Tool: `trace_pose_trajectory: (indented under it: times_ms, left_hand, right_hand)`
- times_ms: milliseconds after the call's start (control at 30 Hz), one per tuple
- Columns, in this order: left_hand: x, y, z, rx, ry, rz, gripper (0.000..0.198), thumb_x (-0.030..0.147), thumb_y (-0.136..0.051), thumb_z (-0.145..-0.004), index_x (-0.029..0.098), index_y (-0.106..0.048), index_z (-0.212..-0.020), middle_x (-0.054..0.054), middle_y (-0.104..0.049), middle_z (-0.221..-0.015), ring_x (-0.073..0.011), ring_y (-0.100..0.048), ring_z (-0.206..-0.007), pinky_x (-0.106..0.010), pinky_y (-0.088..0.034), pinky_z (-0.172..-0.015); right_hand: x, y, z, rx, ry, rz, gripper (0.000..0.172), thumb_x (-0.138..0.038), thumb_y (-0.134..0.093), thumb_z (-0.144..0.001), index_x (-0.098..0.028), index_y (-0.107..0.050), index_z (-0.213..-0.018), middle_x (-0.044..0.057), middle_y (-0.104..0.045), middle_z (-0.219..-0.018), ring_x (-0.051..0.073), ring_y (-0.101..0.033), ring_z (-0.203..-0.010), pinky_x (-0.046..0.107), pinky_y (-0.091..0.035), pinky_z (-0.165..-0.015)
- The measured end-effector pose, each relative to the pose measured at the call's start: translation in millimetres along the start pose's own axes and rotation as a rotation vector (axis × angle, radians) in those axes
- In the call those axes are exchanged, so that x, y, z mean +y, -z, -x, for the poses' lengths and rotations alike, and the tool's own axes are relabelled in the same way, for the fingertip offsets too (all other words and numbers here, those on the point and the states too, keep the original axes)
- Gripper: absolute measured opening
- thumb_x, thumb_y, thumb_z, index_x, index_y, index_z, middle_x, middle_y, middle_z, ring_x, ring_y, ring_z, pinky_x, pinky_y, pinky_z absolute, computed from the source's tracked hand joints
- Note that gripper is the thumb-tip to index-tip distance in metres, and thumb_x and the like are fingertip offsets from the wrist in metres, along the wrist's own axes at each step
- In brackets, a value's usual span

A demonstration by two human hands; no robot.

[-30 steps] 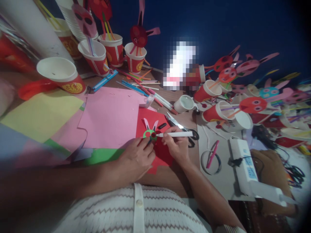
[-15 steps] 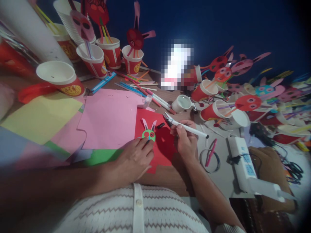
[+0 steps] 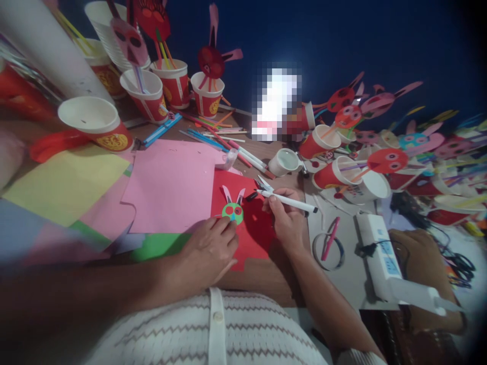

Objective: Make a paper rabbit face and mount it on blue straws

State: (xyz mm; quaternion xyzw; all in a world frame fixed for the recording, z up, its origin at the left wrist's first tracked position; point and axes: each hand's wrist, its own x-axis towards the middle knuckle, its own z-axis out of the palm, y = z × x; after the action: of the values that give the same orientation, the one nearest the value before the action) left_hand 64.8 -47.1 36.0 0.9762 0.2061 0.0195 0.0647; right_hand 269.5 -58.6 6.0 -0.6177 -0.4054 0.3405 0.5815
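1. A yellow paper [image 3: 64, 182] lies on the far left of the counter [image 3: 262, 281]. A paper cup [image 3: 95, 121] stands just behind it.
2. A big pink paper [image 3: 171, 185] lies next to the yellow one, and its right edge touches the red paper [image 3: 254, 228].
3. The left hand [image 3: 211, 251] lies palm down at the near edge of the red paper. Its fingers are a little bent and close together, and they hold nothing. The fingertips [image 3: 228, 225] press on the bottom edge of the green bunny face [image 3: 233, 212].
4. The green bunny face lies flat on the red paper, between the two hands. It has two red eyes, and its two long ears point away from the person.
5. A small black cap [image 3: 251, 195] lies on the red paper, just right of the ears.
6. The right hand [image 3: 287, 220] is closed around a white pen [image 3: 291, 202]. The thumb and fingers pinch it near the middle. The pen lies almost flat and its tip points left, close to the black cap. The tip is not on the bunny face.
7. Scissors [image 3: 263, 182] lie just behind the pen.
8. A tape ring [image 3: 317, 253] lies farther right, with a pink pen [image 3: 331, 237] across it. A white power strip [image 3: 380, 253] lies beside that.
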Motion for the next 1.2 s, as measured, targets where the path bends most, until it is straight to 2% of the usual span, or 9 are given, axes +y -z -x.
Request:
trace_pose_trajectory:
  times_ms: [200, 467, 667, 800, 900, 967, 1067, 1200]
  left_hand:
    - [0.9, 0.5, 0.1, -0.023, -0.005, -0.029, 0.037, 0.04, -0.054, -0.088, 0.012, -0.064, -0.11, -0.014, -0.062, -0.123, -0.0285, -0.053, -0.104, -0.041, -0.037, -0.088]
    - [1.4, 2.3, 0.5, -0.007, 0.026, -0.009, 0.038, 0.04, -0.056, -0.086, 0.011, -0.064, -0.11, -0.013, -0.062, -0.124, -0.0318, -0.05, -0.112, -0.043, -0.035, -0.091]
    - [1.2, 3.1, 1.0, -0.031, 0.031, 0.005, 0.038, 0.039, -0.056, -0.086, 0.01, -0.064, -0.109, -0.015, -0.063, -0.12, -0.0361, -0.052, -0.111, -0.048, -0.036, -0.088]
    - [1.2, 1.8, 1.2, -0.023, 0.024, 0.002, 0.032, 0.037, -0.057, -0.085, 0.012, -0.067, -0.102, -0.014, -0.066, -0.115, -0.0367, -0.055, -0.107, -0.051, -0.035, -0.089]
    - [1.4, 0.4, 1.3, -0.041, 0.024, 0.006, 0.026, 0.036, -0.057, -0.084, 0.015, -0.069, -0.093, -0.012, -0.07, -0.105, -0.0354, -0.058, -0.102, -0.053, -0.033, -0.091]
    - [1.6, 0.1, 1.3, -0.044, 0.029, 0.007, 0.025, 0.036, -0.057, -0.084, 0.015, -0.069, -0.089, -0.011, -0.071, -0.098, -0.0358, -0.058, -0.101, -0.054, -0.032, -0.092]
    - [1.9, 0.9, 1.3, -0.04, 0.052, 0.009, 0.025, 0.036, -0.056, -0.085, 0.015, -0.069, -0.09, -0.012, -0.07, -0.096, -0.0363, -0.057, -0.103, -0.054, -0.033, -0.092]
    - [2.1, 1.8, 0.8, -0.031, 0.051, 0.022, 0.027, 0.034, -0.054, -0.085, 0.013, -0.068, -0.096, -0.013, -0.069, -0.1, -0.0368, -0.055, -0.106, -0.053, -0.033, -0.091]
  right_hand:
    - [2.4, -0.7, 1.3, -0.022, -0.022, 0.01, 0.02, -0.037, -0.063, -0.083, -0.021, -0.054, -0.092, -0.003, -0.065, -0.068, 0.014, -0.062, -0.06, 0.026, -0.05, -0.057]
    - [-2.0, -4.9, 5.2, -0.061, -0.016, 0.004, 0.014, -0.033, -0.062, -0.085, -0.021, -0.056, -0.086, -0.002, -0.065, -0.066, 0.013, -0.062, -0.06, 0.026, -0.052, -0.057]
    - [-14.6, -14.1, 11.8, -0.079, -0.016, -0.05, 0.011, -0.028, -0.062, -0.085, -0.021, -0.056, -0.09, -0.003, -0.065, -0.068, 0.012, -0.061, -0.06, 0.025, -0.051, -0.059]
    - [-27.7, -20.5, 18.0, -0.161, -0.052, -0.071, 0.012, -0.03, -0.062, -0.086, -0.022, -0.058, -0.094, 0.0, -0.068, -0.078, 0.014, -0.065, -0.069, 0.027, -0.053, -0.067]
    - [-32.7, -25.8, 22.0, -0.22, -0.069, 0.05, 0.012, -0.031, -0.061, -0.086, -0.021, -0.059, -0.092, 0.001, -0.069, -0.078, 0.016, -0.066, -0.071, 0.029, -0.054, -0.068]
    - [-31.1, -29.5, 24.1, -0.214, -0.028, 0.188, 0.01, -0.03, -0.062, -0.084, -0.021, -0.06, -0.088, 0.0, -0.068, -0.077, 0.016, -0.066, -0.07, 0.028, -0.053, -0.067]
    - [-22.6, -33.7, 26.2, -0.159, 0.063, 0.342, 0.008, -0.029, -0.063, -0.081, -0.021, -0.06, -0.08, 0.0, -0.067, -0.073, 0.016, -0.064, -0.066, 0.027, -0.051, -0.064]
    - [-11.9, -33.9, 26.1, -0.075, 0.113, 0.385, 0.011, -0.028, -0.061, -0.081, -0.021, -0.058, -0.073, -0.001, -0.064, -0.067, 0.016, -0.061, -0.063, 0.028, -0.05, -0.063]
